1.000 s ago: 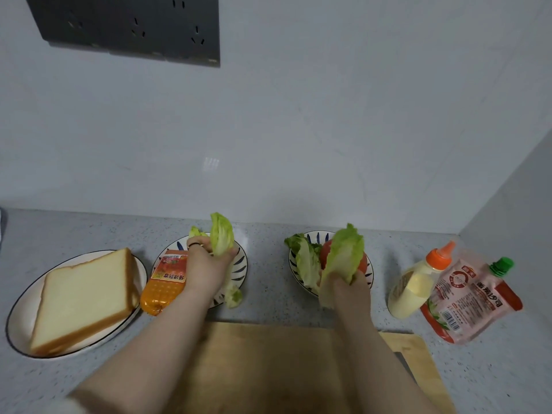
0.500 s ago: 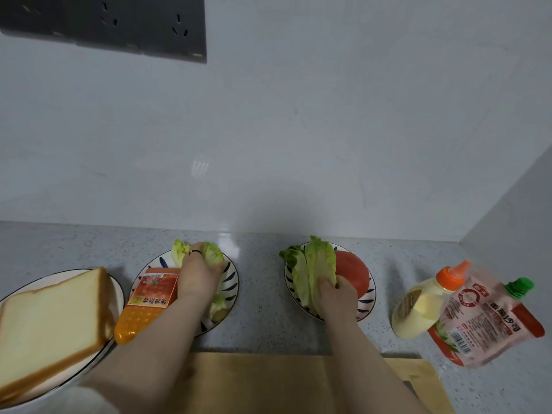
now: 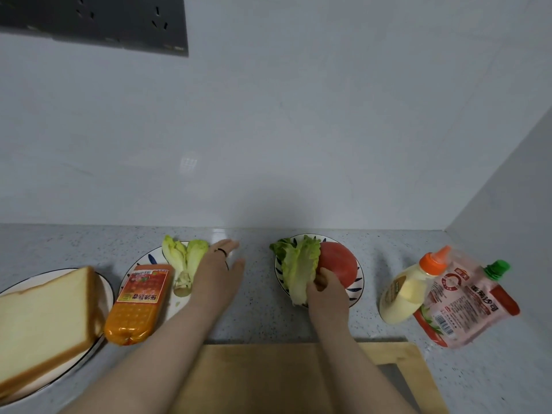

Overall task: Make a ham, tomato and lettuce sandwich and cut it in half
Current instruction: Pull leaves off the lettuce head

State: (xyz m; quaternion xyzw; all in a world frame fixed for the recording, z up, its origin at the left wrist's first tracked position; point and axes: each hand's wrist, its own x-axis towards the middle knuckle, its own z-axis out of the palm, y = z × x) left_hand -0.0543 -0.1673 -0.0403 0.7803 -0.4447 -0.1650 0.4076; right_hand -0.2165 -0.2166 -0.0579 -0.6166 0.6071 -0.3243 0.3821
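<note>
My left hand (image 3: 219, 268) hovers open, fingers spread, just right of a lettuce heart (image 3: 183, 261) lying on a patterned plate (image 3: 143, 264). An orange ham sausage pack (image 3: 139, 303) lies on the same plate. My right hand (image 3: 325, 286) pinches a lettuce leaf (image 3: 298, 267) that rests on a second patterned plate (image 3: 355, 291), next to a red tomato (image 3: 339, 262). Bread slices (image 3: 44, 321) sit on a white plate (image 3: 104, 288) at the left. A wooden cutting board (image 3: 268, 380) lies under my forearms.
A mayonnaise squeeze bottle (image 3: 409, 289) with an orange cap and a red ketchup pouch (image 3: 466, 303) with a green cap lie at the right on the speckled counter (image 3: 260, 309). White walls close the back and right side. A dark socket panel (image 3: 98, 22) hangs at top left.
Both hands lowered their lettuce onto the plates. My left hand let go of the lettuce heart and opened. My right hand still grips the leaf, now lying beside the tomato.
</note>
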